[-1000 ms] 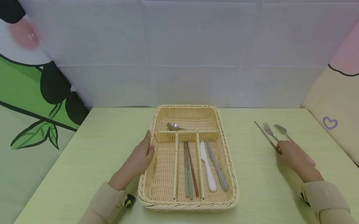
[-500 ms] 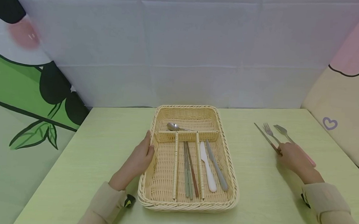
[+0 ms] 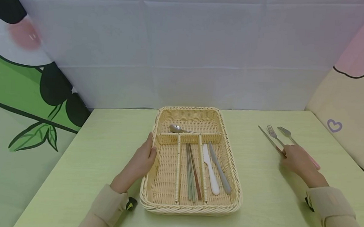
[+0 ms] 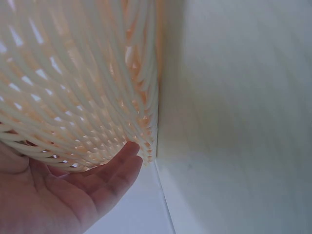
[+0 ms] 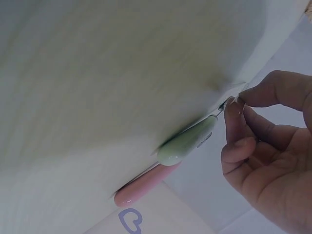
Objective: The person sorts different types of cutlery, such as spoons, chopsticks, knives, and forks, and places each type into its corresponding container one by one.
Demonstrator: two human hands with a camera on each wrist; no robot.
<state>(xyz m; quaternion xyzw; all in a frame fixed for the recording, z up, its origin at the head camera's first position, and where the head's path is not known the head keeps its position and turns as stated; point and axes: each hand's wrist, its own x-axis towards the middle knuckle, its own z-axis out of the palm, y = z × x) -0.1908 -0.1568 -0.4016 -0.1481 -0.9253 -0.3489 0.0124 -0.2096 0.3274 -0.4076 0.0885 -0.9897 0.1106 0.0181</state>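
Note:
My left hand (image 3: pixel 140 159) holds the left side of a pale wicker cutlery basket (image 3: pixel 190 211); in the left wrist view its fingers (image 4: pixel 114 178) lie along the outer wall. At the right, my right hand (image 3: pixel 298 160) pinches the brown near end of a slim chopstick (image 3: pixel 268 138) with thumb and forefinger. Just right of the chopstick lies a fork (image 3: pixel 272 132), its near part hidden by the hand in the head view. A pink-handled utensil (image 3: pixel 287 133) with a silver head lies beyond it. In the right wrist view a green handle (image 5: pixel 187 141) and a pink handle (image 5: pixel 146 185) rest on the table.
A spoon (image 3: pixel 176 128) lies in the basket's far compartment. Chopsticks (image 3: pixel 191 175) fill the middle slot, and a white knife (image 3: pixel 211 171) and a grey knife (image 3: pixel 220 170) share the right one. A cloth wall (image 3: pixel 200 52) stands behind the table (image 3: pixel 112 137).
The right hand drew in slightly at the cutlery, and the chopstick's far tip shifted a little toward me. The left hand and basket stayed in place.

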